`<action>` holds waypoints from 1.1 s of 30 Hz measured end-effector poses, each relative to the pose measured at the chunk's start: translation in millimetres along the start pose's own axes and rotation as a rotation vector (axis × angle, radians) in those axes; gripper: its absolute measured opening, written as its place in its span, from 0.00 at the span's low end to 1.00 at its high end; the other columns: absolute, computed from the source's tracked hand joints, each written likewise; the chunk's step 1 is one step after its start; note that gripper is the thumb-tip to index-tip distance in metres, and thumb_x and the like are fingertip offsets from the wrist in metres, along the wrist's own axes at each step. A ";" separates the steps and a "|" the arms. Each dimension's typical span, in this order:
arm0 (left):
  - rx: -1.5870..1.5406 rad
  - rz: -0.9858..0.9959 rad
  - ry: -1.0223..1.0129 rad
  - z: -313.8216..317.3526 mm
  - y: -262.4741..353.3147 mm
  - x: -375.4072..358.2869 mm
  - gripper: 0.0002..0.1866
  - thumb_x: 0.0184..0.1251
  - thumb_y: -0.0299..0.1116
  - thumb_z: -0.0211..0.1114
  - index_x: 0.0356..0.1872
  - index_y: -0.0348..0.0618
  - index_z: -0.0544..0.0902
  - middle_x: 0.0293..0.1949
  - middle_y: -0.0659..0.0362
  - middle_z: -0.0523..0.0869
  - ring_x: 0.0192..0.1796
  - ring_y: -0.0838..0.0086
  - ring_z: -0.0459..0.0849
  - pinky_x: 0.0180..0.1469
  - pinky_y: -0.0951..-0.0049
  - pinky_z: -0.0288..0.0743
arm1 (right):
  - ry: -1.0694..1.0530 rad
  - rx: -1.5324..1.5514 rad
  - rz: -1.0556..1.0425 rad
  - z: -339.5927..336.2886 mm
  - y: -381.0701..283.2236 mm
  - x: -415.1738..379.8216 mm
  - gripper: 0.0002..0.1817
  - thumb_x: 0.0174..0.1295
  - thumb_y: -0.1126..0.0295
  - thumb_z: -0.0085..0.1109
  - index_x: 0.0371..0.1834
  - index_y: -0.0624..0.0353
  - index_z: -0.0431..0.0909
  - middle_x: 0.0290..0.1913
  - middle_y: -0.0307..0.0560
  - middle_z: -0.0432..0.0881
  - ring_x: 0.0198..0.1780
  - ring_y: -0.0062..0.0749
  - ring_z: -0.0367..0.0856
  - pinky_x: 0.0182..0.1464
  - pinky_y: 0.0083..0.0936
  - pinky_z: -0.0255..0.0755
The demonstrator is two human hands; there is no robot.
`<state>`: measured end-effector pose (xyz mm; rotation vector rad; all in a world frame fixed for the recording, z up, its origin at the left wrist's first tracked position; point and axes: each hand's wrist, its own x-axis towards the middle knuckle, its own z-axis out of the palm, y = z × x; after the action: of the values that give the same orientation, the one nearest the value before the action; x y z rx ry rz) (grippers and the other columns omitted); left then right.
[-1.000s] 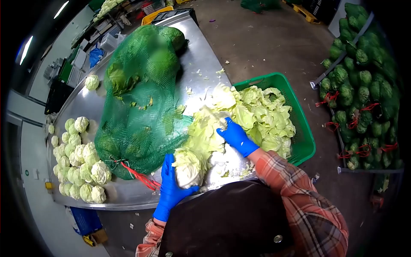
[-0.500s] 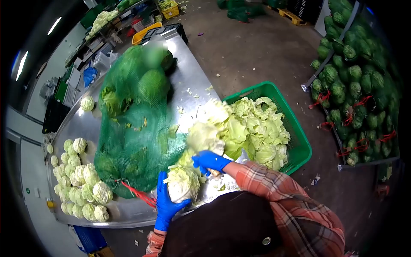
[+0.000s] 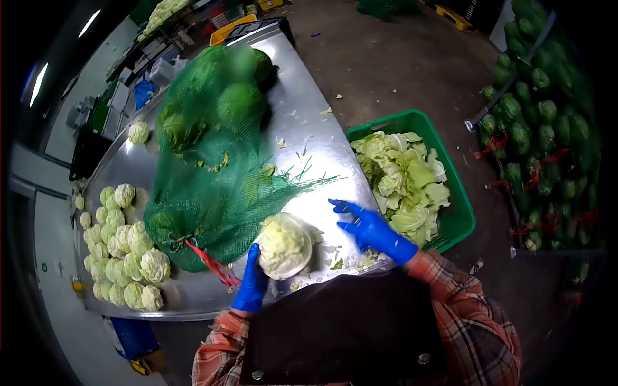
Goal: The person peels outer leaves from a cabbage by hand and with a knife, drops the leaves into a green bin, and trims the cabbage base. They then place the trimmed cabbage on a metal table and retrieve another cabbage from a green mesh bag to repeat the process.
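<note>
A pale, trimmed head of cabbage (image 3: 284,248) stands on the steel table in front of me. My left hand (image 3: 252,283), in a blue glove, is curved around its left side, with part of the fingers hidden. To the right of the cabbage my right hand (image 3: 373,235), also gloved in blue, hovers over the table edge near the crate. Its fingers are spread and nothing shows in them. Loose cabbage leaves (image 3: 409,183) fill much of the green crate (image 3: 458,212). A green mesh bag (image 3: 212,225) with several whole cabbages reaches up to the held one.
Several trimmed cabbages (image 3: 122,251) sit grouped at the table's left, and a single one (image 3: 138,132) lies farther back. Leaf scraps (image 3: 338,264) dot the steel table (image 3: 309,116). Stacked mesh bags of cabbages (image 3: 534,141) stand on the right.
My right hand has moved right, away from the cabbage, and its fingers have spread. Leaves that lay between the cabbage and crate have left the table. My left hand stays at the cabbage.
</note>
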<state>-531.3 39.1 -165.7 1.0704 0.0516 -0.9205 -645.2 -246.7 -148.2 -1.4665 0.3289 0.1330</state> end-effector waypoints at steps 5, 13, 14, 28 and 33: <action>-0.244 -0.551 -0.267 29.3 -8.7 2.8 0.46 0.66 0.70 0.42 0.73 0.41 0.54 0.68 0.44 0.66 0.65 0.52 0.72 0.63 0.58 0.71 | -0.136 0.113 0.006 26.2 7.6 -2.0 0.33 0.69 0.59 0.54 0.75 0.45 0.54 0.48 0.45 0.79 0.19 0.16 0.72 0.21 0.16 0.72; 0.727 0.518 -0.031 27.1 -37.4 40.3 0.61 0.47 0.45 0.79 0.74 0.36 0.44 0.72 0.44 0.51 0.70 0.60 0.62 0.69 0.61 0.60 | -0.061 0.119 0.083 20.3 -1.8 11.3 0.29 0.71 0.55 0.51 0.74 0.44 0.58 0.31 0.40 0.77 0.17 0.16 0.69 0.19 0.15 0.70; 0.732 0.475 0.029 42.3 -34.2 38.5 0.66 0.39 0.46 0.83 0.73 0.33 0.44 0.71 0.42 0.55 0.70 0.57 0.62 0.71 0.60 0.56 | -0.038 0.126 0.090 16.0 -4.5 12.4 0.29 0.71 0.53 0.50 0.74 0.43 0.59 0.29 0.37 0.75 0.17 0.15 0.68 0.19 0.15 0.69; 1.257 0.462 0.121 95.2 -14.0 47.9 0.65 0.37 0.50 0.83 0.71 0.28 0.50 0.66 0.39 0.63 0.67 0.53 0.67 0.66 0.60 0.65 | -0.002 -0.853 -0.120 -16.0 -25.6 9.5 0.30 0.71 0.48 0.42 0.70 0.54 0.59 0.62 0.64 0.70 0.45 0.57 0.81 0.47 0.41 0.76; 1.315 0.539 0.132 103.3 -21.9 33.9 0.66 0.34 0.50 0.83 0.72 0.31 0.50 0.64 0.39 0.64 0.66 0.50 0.67 0.66 0.57 0.64 | 0.209 -0.405 -0.060 -58.9 -8.1 38.2 0.27 0.71 0.46 0.42 0.50 0.60 0.76 0.34 0.52 0.82 0.29 0.37 0.80 0.37 0.32 0.76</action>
<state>-563.4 -64.7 -143.8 2.1995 -0.7973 -0.2965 -614.7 -310.0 -155.9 -1.8955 0.4444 -0.0045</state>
